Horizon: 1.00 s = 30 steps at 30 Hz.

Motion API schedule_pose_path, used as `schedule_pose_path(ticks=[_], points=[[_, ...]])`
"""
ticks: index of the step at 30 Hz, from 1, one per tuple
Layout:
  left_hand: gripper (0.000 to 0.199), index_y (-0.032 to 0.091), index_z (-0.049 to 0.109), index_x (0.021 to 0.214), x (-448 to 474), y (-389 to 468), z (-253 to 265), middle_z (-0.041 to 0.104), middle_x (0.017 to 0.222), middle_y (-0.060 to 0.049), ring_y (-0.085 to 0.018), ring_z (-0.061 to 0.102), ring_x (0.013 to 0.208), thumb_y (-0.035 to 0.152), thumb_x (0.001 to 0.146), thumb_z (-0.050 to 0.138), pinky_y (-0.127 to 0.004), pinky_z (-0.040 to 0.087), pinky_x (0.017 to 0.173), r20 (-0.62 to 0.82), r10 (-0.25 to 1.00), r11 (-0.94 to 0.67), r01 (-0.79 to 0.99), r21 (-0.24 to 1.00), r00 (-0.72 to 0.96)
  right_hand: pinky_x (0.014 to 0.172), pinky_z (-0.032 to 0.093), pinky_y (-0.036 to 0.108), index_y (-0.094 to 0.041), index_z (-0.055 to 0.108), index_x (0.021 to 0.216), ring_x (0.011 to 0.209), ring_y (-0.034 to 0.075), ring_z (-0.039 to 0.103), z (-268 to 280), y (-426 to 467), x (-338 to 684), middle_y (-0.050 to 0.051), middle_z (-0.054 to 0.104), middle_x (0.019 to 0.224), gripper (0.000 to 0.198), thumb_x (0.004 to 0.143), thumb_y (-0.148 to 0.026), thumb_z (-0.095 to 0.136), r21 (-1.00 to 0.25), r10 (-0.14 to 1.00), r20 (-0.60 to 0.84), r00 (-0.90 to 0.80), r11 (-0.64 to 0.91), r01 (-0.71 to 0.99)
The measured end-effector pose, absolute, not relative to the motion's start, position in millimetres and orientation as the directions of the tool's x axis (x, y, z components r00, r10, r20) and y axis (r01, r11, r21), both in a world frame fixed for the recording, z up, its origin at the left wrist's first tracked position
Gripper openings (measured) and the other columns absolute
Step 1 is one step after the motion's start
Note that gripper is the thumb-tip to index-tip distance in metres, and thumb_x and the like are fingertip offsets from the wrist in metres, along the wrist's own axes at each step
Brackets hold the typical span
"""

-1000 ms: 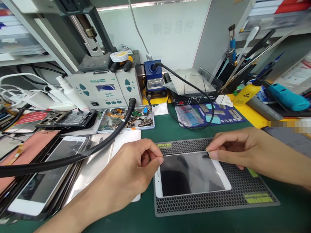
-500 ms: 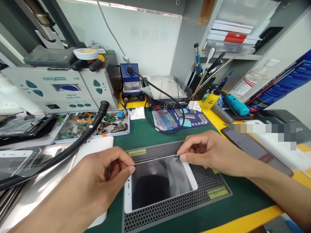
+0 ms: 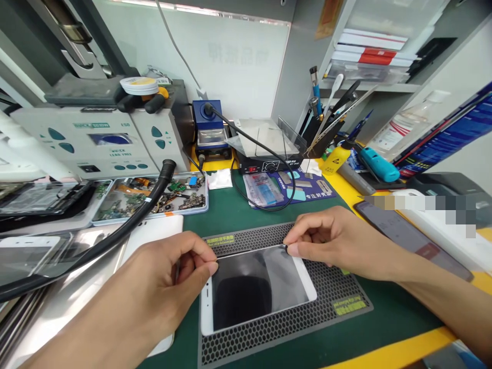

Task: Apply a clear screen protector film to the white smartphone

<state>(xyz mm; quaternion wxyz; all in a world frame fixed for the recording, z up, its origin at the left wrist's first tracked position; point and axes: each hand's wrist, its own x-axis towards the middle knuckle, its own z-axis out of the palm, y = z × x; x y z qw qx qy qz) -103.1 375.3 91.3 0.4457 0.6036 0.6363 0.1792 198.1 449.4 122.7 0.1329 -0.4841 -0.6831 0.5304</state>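
Note:
A white-framed smartphone (image 3: 261, 292) with a dark, glossy screen lies face up on a grey honeycomb mat (image 3: 330, 282). At its far left corner, the thumb and index finger of my left hand (image 3: 172, 287) are pinched on the edge. My right hand (image 3: 334, 243) pinches the far right corner in the same way. A tiny black bit shows at the right fingertips; what it is, I cannot tell. The other fingers of both hands are curled in.
Left of the mat lies a white panel (image 3: 154, 236), crossed by a black hose (image 3: 142, 215). Behind are a parts tray (image 3: 188, 207), a rework station (image 3: 111, 138) and a heating plate (image 3: 265, 138). Another phone (image 3: 415, 241) lies at right.
The whole view has shifted slightly, so everything appears a little further right. Both hands keep their pinch at the phone's far corners.

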Motion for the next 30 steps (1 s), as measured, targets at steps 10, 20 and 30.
schedule_pose_path(ticks=[10, 20, 30], points=[[0.032, 0.027, 0.067, 0.087, -97.3, 375.8, 99.2, 0.052, 0.063, 0.003, -0.012, 0.046, 0.054, 0.056, 0.093, 0.055, -0.020, 0.035, 0.043, -0.331, 0.936, 0.195, 0.601, 0.776, 0.123, 0.047, 0.034, 0.023, -0.025, 0.081, 0.087, 0.055, 0.010, 0.043, 118.3, 450.1, 200.6, 0.000, 0.064, 0.071, 0.022, 0.085, -0.046, 0.077, -0.842, 0.802, -0.326, -0.501, -0.005, 0.540], [0.018, 0.025, 0.066, 0.081, -88.5, 374.7, 112.2, 0.049, 0.060, 0.007, -0.009, 0.042, 0.052, 0.040, 0.091, 0.062, -0.019, 0.030, 0.044, -0.313, 0.946, 0.217, 0.548, 0.808, 0.088, 0.051, 0.035, 0.025, -0.027, 0.081, 0.089, 0.061, 0.013, 0.047, 113.1, 450.5, 206.6, 0.002, 0.066, 0.076, 0.031, 0.080, -0.057, 0.081, -0.791, 0.812, -0.342, -0.472, 0.023, 0.611], [0.016, 0.024, 0.066, 0.082, -88.7, 374.0, 112.0, 0.052, 0.060, 0.007, -0.009, 0.043, 0.053, 0.037, 0.091, 0.063, -0.020, 0.030, 0.044, -0.287, 0.953, 0.197, 0.531, 0.824, 0.092, 0.049, 0.031, 0.028, -0.026, 0.080, 0.091, 0.056, 0.013, 0.041, 111.2, 450.2, 203.8, 0.003, 0.064, 0.073, 0.044, 0.082, -0.068, 0.072, -0.735, 0.827, -0.376, -0.417, 0.008, 0.678]])
